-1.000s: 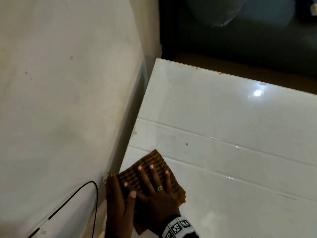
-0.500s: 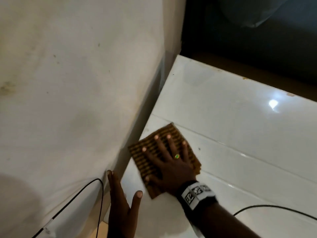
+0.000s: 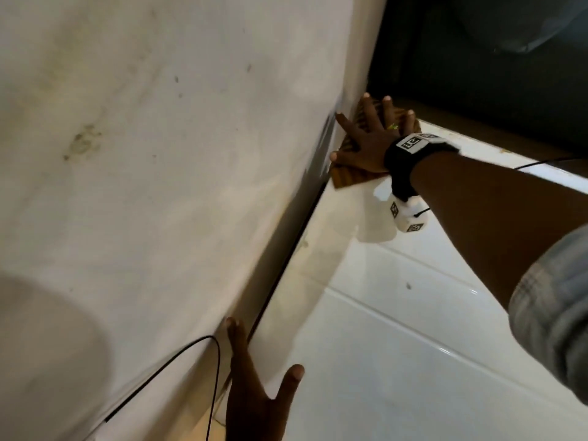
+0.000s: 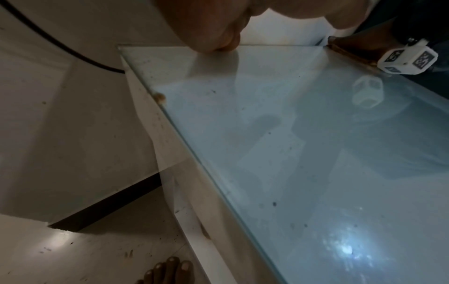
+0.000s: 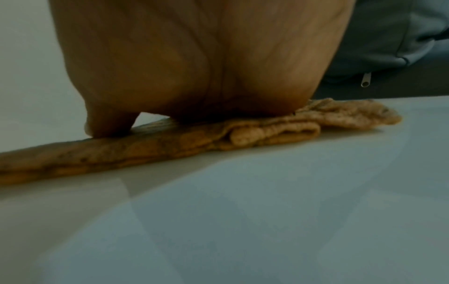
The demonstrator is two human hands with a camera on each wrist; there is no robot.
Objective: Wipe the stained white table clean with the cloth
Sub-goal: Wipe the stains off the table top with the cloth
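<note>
The glossy white table (image 3: 397, 361) runs along the wall, with small dark specks on it. A folded brown striped cloth (image 3: 350, 178) lies at the table's far left corner, against the wall. My right hand (image 3: 369, 138) presses flat on the cloth with fingers spread. In the right wrist view the palm (image 5: 194, 76) bears down on the folded cloth (image 5: 255, 132). My left hand (image 3: 254, 386) rests flat with straight fingers at the table's near left edge, beside the wall. The left wrist view shows the glass top (image 4: 303, 153) and the distant cloth (image 4: 350, 55).
A stained cream wall (image 3: 159, 154) stands close along the table's left side. A thin black cable (image 3: 203, 345) hangs by the left hand. Another cable (image 3: 547, 162) trails off my right wrist. Dark space lies beyond the far edge (image 3: 477, 58). A bare foot (image 4: 167, 272) is on the floor.
My right hand has slid the cloth from the near left part of the table along the wall to the far corner. The left hand stayed at the near edge.
</note>
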